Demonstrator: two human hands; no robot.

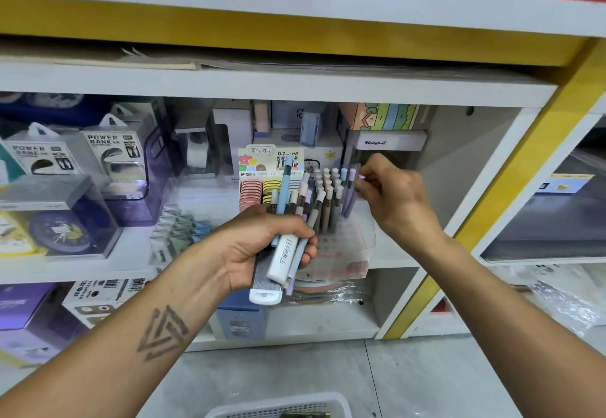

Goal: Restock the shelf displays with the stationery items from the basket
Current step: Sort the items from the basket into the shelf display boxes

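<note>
While the left hand [262, 247] clenches a mixed bundle of pastel plastic pens [288, 217], long axes upright, the right hand [390, 194] pinches a lilac pen [351, 188] at the near-full clear acrylic pen display [331, 201]. That display stands just beyond the left hand, left of the right hand; the right hand is judged nearer.

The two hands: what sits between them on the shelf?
In the head view, the pen display, upright pens in rows, stands between the left hand, gripping a bundle of pens, and the right hand.
</note>
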